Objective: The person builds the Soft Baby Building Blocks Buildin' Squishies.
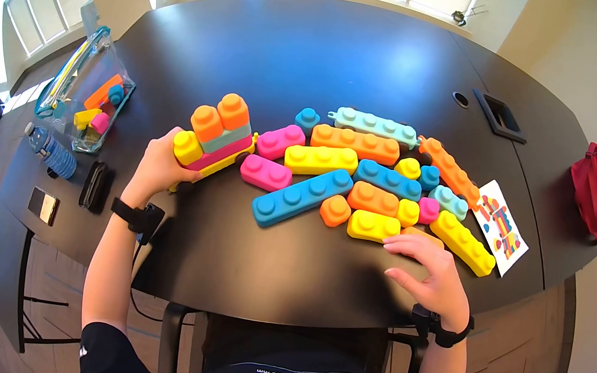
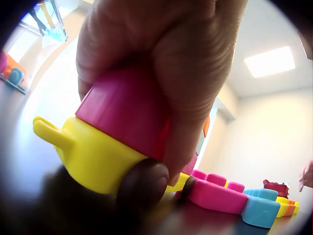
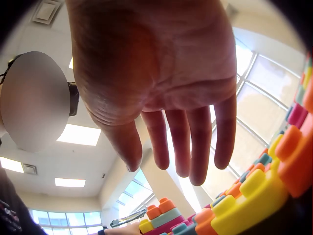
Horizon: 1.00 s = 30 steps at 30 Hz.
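My left hand grips a small stacked vehicle at the left of the block group. Its base is a yellow wheeled piece with a hook at one end and a dark wheel. On it sit a magenta block, a grey-green block, two orange blocks and a yellow block at the near end. My right hand hovers low at the group's near edge, fingers extended and holding nothing. Its fingertips overlap an orange block, beside a yellow block.
Several loose blocks, including a long blue one, spread across the dark table. A picture card lies right of them. Leftward are a clear bag with blocks, a water bottle, a black case and a phone.
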### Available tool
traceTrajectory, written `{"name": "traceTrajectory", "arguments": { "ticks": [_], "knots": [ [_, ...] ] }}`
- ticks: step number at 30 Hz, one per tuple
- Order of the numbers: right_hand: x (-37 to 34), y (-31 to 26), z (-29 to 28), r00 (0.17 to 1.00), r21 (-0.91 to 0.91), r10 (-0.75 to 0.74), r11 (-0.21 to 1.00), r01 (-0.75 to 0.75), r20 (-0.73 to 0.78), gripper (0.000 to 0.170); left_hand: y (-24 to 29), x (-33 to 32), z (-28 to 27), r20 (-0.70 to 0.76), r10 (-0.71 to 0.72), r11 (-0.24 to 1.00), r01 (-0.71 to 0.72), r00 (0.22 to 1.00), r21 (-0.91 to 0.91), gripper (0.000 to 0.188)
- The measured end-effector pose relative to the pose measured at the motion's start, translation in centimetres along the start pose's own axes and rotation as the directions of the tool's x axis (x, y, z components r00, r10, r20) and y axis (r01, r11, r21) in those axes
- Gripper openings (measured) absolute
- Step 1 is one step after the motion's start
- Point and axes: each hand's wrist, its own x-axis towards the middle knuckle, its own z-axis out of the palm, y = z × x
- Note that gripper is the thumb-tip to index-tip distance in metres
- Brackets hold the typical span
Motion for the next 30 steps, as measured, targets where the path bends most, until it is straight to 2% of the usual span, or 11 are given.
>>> {"name": "traceTrajectory", "arguments": {
  "ticks": [5, 8, 10, 11, 13, 14, 15, 18, 21, 22, 30],
  "knots": [
    [-0.6, 0.2, -0.4, 0.998, -0.016, 0.038, 0.999, -0.037, 0.046, 0.032, -0.2, 0.0, 0.0, 0.008, 0.042, 0.999, -0.042, 0.999, 0.003, 0.057],
    [-1.0, 0.2, -0.9, 0.998, -0.045, 0.046, 0.998, -0.044, 0.038, 0.033, -0.2, -0.1, -0.1, 0.063, 0.004, 0.999, -0.001, 0.998, -0.046, 0.071],
    [-1.0, -0.1, -1.3, 0.999, -0.044, 0.039, 0.998, -0.037, 0.033, 0.033, 0.3, -0.8, -0.6, 0.038, 0.078, 0.988, -0.073, 0.996, -0.133, 0.089],
    [-1.0, -0.3, -1.4, 0.999, -0.045, 0.038, 0.998, -0.037, 0.032, 0.033, 0.4, -1.2, -0.6, 0.037, 0.079, 0.988, -0.074, 0.996, -0.134, 0.089],
    [-1.1, -0.7, -1.6, 0.999, -0.042, 0.032, 0.999, -0.031, 0.030, 0.033, 1.0, -2.3, -0.4, -0.266, 0.266, 0.952, -0.210, 0.926, 0.222, 0.099],
    [-1.1, -0.8, -1.7, 0.999, -0.044, 0.034, 0.999, -0.033, 0.029, 0.033, 2.6, -3.0, -0.6, -0.354, 0.304, 0.937, -0.211, 0.884, 0.277, 0.082],
    [-1.2, -0.9, -1.7, 0.999, -0.040, 0.030, 0.999, -0.028, 0.031, 0.033, 4.0, -3.9, -0.8, -0.353, 0.305, 0.937, -0.213, 0.884, 0.276, 0.082],
    [-1.1, -0.9, -1.4, 0.999, -0.043, 0.015, 0.999, -0.013, 0.035, 0.032, 7.1, -7.1, -0.3, -0.413, 0.279, 0.960, -0.261, 0.867, 0.101, 0.047],
    [-0.8, -1.2, -1.1, 0.999, -0.051, -0.006, 0.999, 0.008, 0.043, 0.032, 10.1, -9.8, 1.1, -0.373, 0.221, 0.969, -0.247, 0.901, -0.022, 0.038],
    [-0.7, -1.3, -1.1, 0.999, -0.053, -0.014, 0.998, 0.016, 0.046, 0.032, 10.6, -10.3, 1.6, -0.384, 0.244, 0.965, -0.263, 0.890, 0.002, 0.035],
    [-0.3, -1.7, -1.1, 0.999, -0.044, -0.026, 0.999, 0.028, 0.046, 0.034, 11.6, -11.7, 4.0, -0.364, 0.173, 0.967, -0.229, 0.915, -0.115, 0.031]
  ]
}}
